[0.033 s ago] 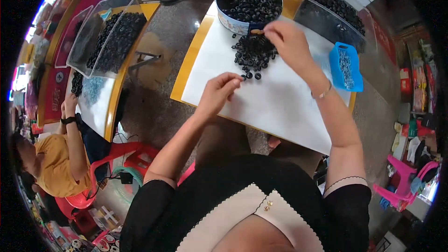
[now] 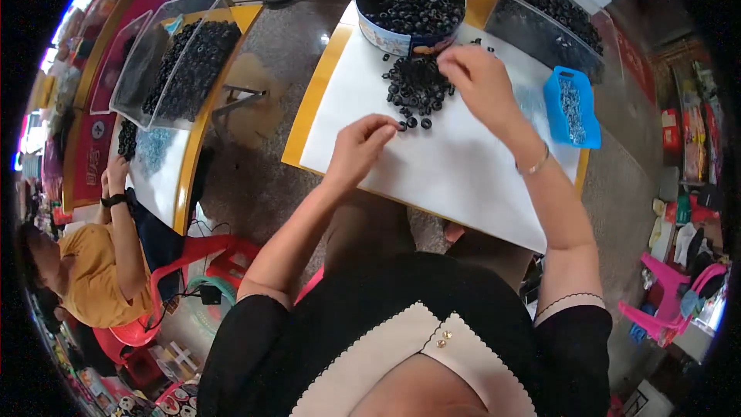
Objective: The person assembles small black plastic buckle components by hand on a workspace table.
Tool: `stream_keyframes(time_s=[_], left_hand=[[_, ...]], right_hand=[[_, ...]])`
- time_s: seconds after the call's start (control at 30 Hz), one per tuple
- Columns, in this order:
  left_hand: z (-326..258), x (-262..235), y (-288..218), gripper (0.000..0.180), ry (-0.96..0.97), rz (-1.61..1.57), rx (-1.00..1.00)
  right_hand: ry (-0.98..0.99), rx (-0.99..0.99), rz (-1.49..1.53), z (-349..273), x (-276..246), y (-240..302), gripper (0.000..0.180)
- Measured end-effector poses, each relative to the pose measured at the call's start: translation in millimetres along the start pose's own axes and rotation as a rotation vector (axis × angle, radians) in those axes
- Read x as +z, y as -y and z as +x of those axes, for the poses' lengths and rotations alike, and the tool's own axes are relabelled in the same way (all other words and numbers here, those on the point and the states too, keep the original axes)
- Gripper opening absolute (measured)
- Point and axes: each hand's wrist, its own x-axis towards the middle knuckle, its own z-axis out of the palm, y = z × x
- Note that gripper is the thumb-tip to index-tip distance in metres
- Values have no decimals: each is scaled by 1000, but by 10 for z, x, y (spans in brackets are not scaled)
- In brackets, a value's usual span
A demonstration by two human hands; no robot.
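A heap of small black ring-shaped parts [image 2: 417, 86] lies on the white tabletop [image 2: 448, 162], just in front of a round tin [image 2: 386, 37] filled with more of them. My left hand [image 2: 359, 150] is at the heap's near left, thumb and forefinger pinched at a small black ring [image 2: 401, 126]. Over the heap's right edge is my right hand [image 2: 482, 85], its fingers drawn together; whatever may be between their tips is hidden. Two loose black rings [image 2: 419, 123] rest close to my left fingertips.
At the right edge stands a blue plastic basket [image 2: 588, 120] of small clear or silvery pieces. Behind it, a clear bin [image 2: 552, 31] holds black parts. On the left, a person in a yellow shirt [image 2: 104, 270] works at another table with a clear bin [image 2: 174, 62].
My right hand has moved slightly nearer to me, away from the tin's rim. A few black parts beside the tin have come into sight. My left hand has barely shifted.
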Motion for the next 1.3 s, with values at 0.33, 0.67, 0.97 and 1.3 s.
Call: stream_keyframes(time_s=[0.33, 0.67, 0.97, 1.3], left_hand=[[182, 278, 118, 22, -238, 667, 500], [147, 328, 295, 23, -290, 715, 582], [-214, 415, 232, 18, -112, -492, 104], [-604, 864, 244, 17, 176, -623, -89]], right_hand=[[34, 404, 211, -1423, -11, 408, 11], [-15, 330, 236, -1796, -124, 445, 10], [-85, 281, 308, -1690, 53, 502, 11], [-151, 163, 223, -1728, 83, 633, 11]])
